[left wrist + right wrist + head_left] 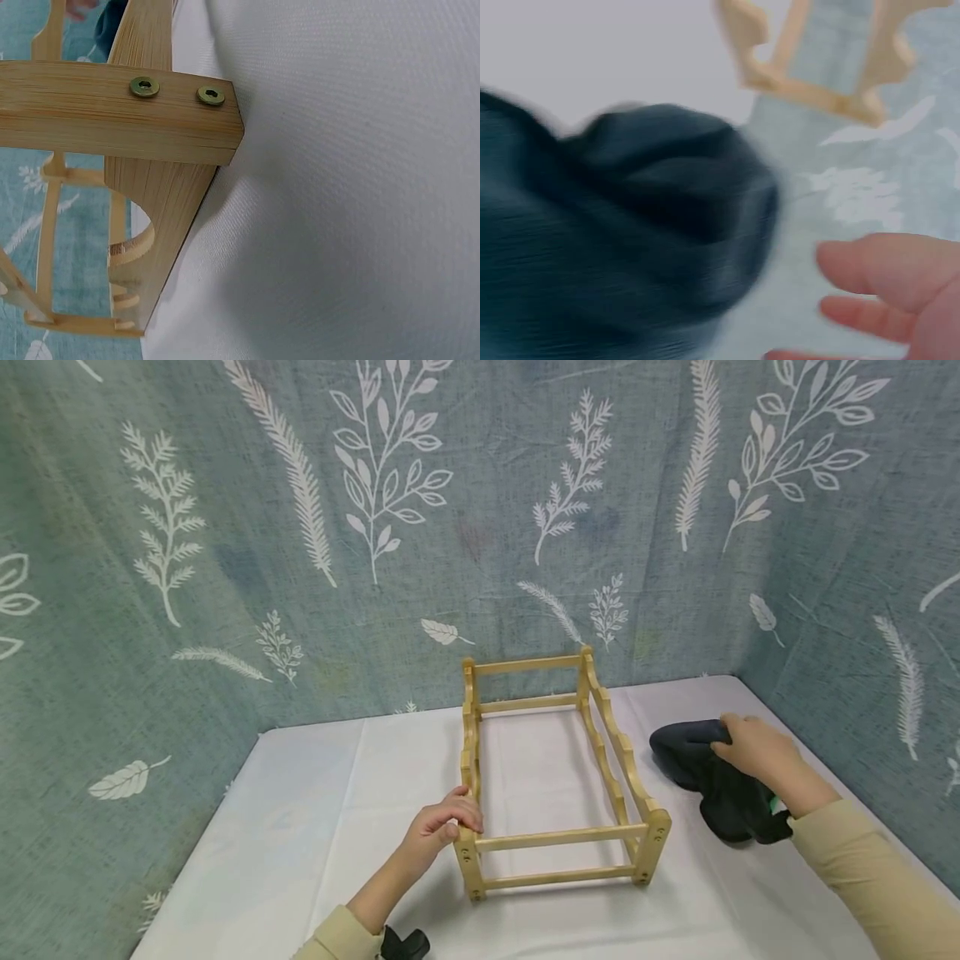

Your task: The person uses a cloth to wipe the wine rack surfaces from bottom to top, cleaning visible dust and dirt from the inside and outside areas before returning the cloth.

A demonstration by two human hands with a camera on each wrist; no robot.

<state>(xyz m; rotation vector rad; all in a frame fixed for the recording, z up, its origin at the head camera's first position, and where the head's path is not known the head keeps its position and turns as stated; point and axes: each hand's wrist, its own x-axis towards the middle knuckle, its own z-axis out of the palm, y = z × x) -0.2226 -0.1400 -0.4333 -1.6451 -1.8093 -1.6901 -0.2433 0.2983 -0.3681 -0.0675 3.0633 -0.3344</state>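
Note:
A light wooden rack (562, 839) with scalloped side rails stands on the white table. My left hand (444, 821) grips its near left corner, with the fingers over the top of the side rail. In the left wrist view the rack's end post (187, 112) shows two bolt heads; the hand itself is out of that view. To the right of the rack lies a crumpled dark cloth bundle (686, 760). My right hand (757, 747) is over its far right part. In the right wrist view, the fingers (855, 266) are spread apart, beside the dark cloth (652, 225).
A white cloth (300, 827) covers the table. Blue-green curtains (480, 527) with white leaf prints rise at the back and both sides, close to the right arm. A small black device (405, 943) sits by the left wrist.

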